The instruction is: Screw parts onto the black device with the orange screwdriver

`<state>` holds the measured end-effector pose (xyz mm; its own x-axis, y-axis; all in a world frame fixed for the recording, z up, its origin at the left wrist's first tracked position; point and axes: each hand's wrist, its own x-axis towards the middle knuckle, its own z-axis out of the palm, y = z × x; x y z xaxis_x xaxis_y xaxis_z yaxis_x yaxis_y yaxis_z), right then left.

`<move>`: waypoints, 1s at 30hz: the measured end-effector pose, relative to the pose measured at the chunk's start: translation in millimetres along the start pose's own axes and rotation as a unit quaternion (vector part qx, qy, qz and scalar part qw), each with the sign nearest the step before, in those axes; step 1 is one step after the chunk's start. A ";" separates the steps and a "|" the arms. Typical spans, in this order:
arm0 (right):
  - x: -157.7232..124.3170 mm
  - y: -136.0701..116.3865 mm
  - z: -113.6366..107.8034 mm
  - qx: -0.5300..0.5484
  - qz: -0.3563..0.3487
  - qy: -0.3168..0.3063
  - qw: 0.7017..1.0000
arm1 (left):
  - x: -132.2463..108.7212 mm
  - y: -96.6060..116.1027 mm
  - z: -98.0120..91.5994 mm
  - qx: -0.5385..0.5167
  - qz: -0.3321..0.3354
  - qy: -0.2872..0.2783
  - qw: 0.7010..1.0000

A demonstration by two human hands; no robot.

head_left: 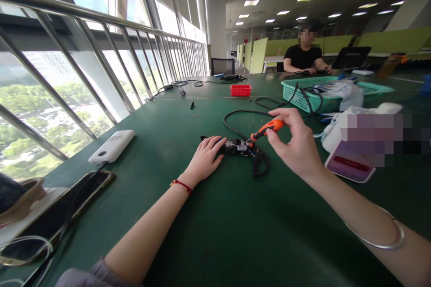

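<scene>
Device (237, 147), well nearer than red box (240, 90), is pinned flat by left hand (205, 159), fingers pressed together. Screwdriver (267, 129) is pinched by right hand (296, 143); tip may be skidded off if device is shifted.

two hands: the left hand (206, 158) lies flat on one small black gadget (237, 147), and the right hand (296, 145) pinches one orange screwdriver (267, 129). well behind the grip sits one red box (240, 90). behind it and to the right is one green basket (305, 94). far to the left of the grip lie one white power bank (112, 146) and one phone (84, 193). one other person (305, 56) sits far behind.
</scene>
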<state>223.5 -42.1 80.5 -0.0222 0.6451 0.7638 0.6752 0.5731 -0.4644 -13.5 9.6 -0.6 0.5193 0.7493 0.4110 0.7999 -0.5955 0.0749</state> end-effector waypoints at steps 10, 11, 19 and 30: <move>-6.2 -2.2 5.3 0.032 -0.016 0.003 0.999 | -0.4 0.7 -1.1 0.003 0.003 0.000 1.000; -6.8 -2.2 5.4 0.035 -0.021 0.002 0.999 | -0.3 0.9 -1.1 0.002 0.003 0.000 1.000; -10.5 3.6 6.6 0.006 -0.002 0.014 1.000 | -0.5 0.3 -1.1 0.005 0.001 0.000 1.000; -12.8 -0.7 6.4 0.159 0.071 -0.095 0.980 | 14.1 2.4 -8.5 0.050 -0.006 0.003 0.999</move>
<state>218.5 -47.5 68.2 -0.1015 0.7951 0.5980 0.4181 0.5795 -0.6996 -6.8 16.3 13.0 0.5074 0.7544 0.4165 0.8325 -0.5539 -0.0109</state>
